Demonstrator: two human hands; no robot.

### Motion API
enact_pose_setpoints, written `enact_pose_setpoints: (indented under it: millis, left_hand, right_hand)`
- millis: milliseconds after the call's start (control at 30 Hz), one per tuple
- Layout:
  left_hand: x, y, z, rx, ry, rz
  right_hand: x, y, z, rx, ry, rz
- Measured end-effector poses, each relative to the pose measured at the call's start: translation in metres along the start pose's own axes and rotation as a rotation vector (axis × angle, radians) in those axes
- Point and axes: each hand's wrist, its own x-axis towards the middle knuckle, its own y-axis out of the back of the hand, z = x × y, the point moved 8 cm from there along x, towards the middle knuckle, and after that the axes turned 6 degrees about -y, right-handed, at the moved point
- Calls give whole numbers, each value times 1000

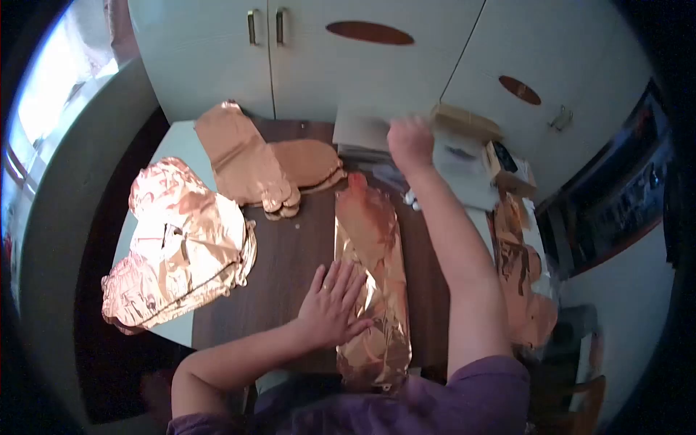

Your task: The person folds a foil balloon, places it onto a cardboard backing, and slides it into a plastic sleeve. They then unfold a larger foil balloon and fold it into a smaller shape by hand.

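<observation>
My left hand (333, 304) lies flat, fingers stretched out, on a long copper-coloured foil balloon (366, 225). This balloon is flat and wrinkled, runs lengthwise towards me, and has a narrow tab at its far end. My right hand (411, 145) is raised past that far end, near the stacked papers or boards (357, 138). Its fingers are curled closed and blurred; what they hold, if anything, cannot be made out. Left of the long balloon lies a pile of shiny foil balloons (192, 243). More flat balloons (243, 163) rest behind that pile.
The dark wooden table (283, 272) stands against white cabinets (304, 72). At the back right are a cardboard box (464, 122) and a small open box (502, 156). Further foil balloons (518, 283) lie along the right side. A chair (591, 402) stands at lower right.
</observation>
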Motion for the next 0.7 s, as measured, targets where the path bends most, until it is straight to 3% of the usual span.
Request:
enact_pose_setpoints:
  millis: [100,167,233,300,400,500,533,633,667,700]
  left_hand:
    - [-7,-4,19,-103,16,2]
    - [-10,-1,19,-86,7,0]
    - [-15,28,16,-248,9,253]
    - [-35,49,1,-439,38,421]
    - [-74,71,-11,-555,75,583]
    - [-63,87,16,-313,-15,548]
    - [-52,80,22,-289,3,353]
    - [-38,39,14,-164,-63,196]
    - [-35,23,7,-180,-68,76]
    - [-34,20,4,-196,-98,81]
  right_hand:
    - [-34,124,-5,395,-146,193]
    - [-83,137,10,1008,-641,-199]
    - [-154,144,-2,1465,-954,-349]
    - [-226,147,-29,1734,-1214,-538]
    - [-299,148,-59,1744,-1499,-679]
    - [-330,147,-68,1761,-1516,-963]
    - [-328,160,-63,1579,-1544,-1082]
    - [-301,197,-28,890,-771,-1076]
    - [-291,213,-25,695,-590,-1081]
    - [-284,222,-30,595,-353,-998]
